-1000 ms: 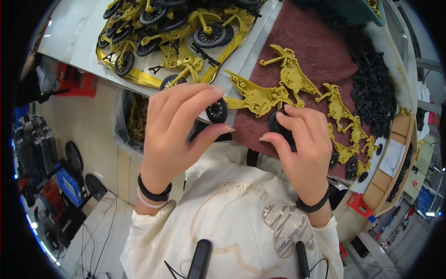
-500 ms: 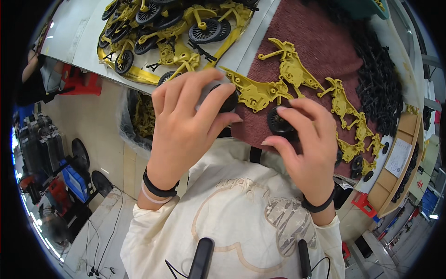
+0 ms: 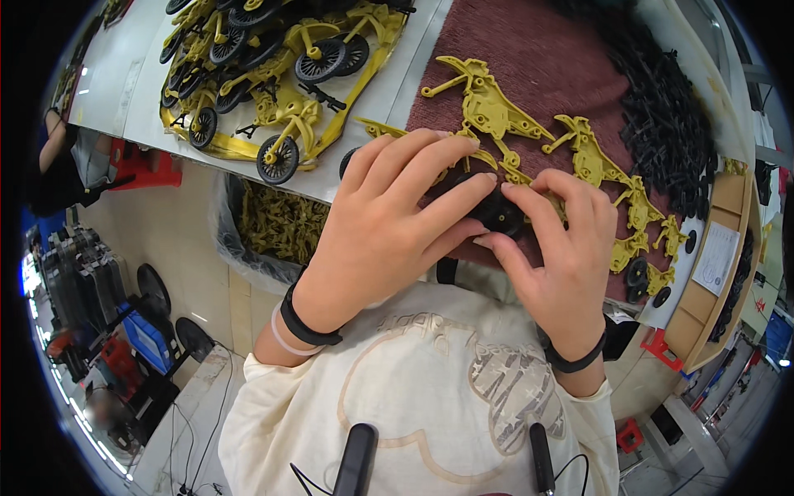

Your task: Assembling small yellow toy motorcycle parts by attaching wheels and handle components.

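Fingertips (image 3: 488, 179) of both hands are closed on black wheels (image 3: 499, 213) at the near edge of the maroon cloth (image 3: 571, 50), close to the body. Left hand (image 3: 389, 223): thumb and index finger pinch from the left, the other fingers curving above. Right hand (image 3: 571, 256): thumb and index finger pinch from the right. The held wheels overlap and are dark, so whether there are one, two or more cannot be told.

On the cloth, at least seven yellow frames can be counted: one far frame (image 3: 492, 112) just beyond the hands, one near frame (image 3: 379, 127) partly hidden by the left hand, and five or more in a cluster (image 3: 638, 207) to the right, some overlapping. At least three loose wheels (image 3: 662, 296) lie by that cluster. Beyond it is one heap of black parts (image 3: 670, 124), too tangled to count.

To the left, one yellow-edged tray (image 3: 227, 151) holds a pile (image 3: 306, 58) of yellow parts with many black wheels, again overlapping. Below the table edge stands one lined bin (image 3: 227, 240) of yellow parts. Two black wristbands (image 3: 303, 318) show, one per wrist, plus one pale band (image 3: 285, 337) on the left.
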The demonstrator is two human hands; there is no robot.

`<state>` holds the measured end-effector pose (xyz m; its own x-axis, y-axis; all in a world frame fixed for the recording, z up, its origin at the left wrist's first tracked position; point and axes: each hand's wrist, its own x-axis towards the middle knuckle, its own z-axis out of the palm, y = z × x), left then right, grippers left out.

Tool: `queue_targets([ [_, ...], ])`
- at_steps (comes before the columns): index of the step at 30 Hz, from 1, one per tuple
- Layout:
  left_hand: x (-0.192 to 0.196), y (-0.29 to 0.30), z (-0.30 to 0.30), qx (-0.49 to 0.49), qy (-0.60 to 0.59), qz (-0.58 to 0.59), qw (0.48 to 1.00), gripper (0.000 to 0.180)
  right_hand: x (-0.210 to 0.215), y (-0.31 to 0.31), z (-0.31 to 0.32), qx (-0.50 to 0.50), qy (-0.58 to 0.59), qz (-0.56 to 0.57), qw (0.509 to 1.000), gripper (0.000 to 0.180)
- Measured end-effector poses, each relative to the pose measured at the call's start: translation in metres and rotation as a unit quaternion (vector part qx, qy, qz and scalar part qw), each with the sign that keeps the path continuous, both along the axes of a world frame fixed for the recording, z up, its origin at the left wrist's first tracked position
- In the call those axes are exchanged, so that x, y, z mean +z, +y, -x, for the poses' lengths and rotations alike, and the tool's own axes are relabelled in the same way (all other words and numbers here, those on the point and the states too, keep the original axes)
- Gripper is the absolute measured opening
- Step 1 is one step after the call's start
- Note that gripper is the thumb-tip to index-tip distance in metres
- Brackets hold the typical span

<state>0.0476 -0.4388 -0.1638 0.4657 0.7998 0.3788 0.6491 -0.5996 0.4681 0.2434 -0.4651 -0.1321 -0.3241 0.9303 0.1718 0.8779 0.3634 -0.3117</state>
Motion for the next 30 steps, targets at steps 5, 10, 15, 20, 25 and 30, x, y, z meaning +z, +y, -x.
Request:
queue_targets([
  [5, 0.002, -0.001, -0.003, 0.015, 0.012, 0.007, 1.0, 0.042, 0.003, 0.0, -0.002, 0.007, -0.031, -0.01, 0.999, 0.045],
  [10, 0.008, 0.0, -0.002, 0.02, 0.033, 0.009, 0.999, 0.044, 0.003, -0.001, -0.011, -0.001, -0.031, -0.015, 0.999, 0.047],
  [15, 0.014, 0.004, -0.005, 0.005, 0.044, -0.003, 0.999, 0.043, 0.002, -0.004, -0.02, 0.008, -0.012, 0.021, 1.0, 0.055],
  [20, 0.054, 0.009, 0.017, -0.046, 0.023, -0.036, 0.998, 0.037, 0.023, -0.014, -0.036, 0.023, 0.053, 0.039, 0.998, 0.049],
  [25, 0.108, 0.061, 0.007, -0.21, 0.116, 0.009, 0.971, 0.024, 0.041, -0.03, -0.082, -0.038, 0.069, 0.011, 0.997, 0.04],
  [30, 0.101, 0.126, -0.073, -0.32, 0.151, 0.006, 0.935, 0.014, 0.052, -0.038, -0.107, -0.084, 0.08, -0.017, 0.993, 0.04],
])
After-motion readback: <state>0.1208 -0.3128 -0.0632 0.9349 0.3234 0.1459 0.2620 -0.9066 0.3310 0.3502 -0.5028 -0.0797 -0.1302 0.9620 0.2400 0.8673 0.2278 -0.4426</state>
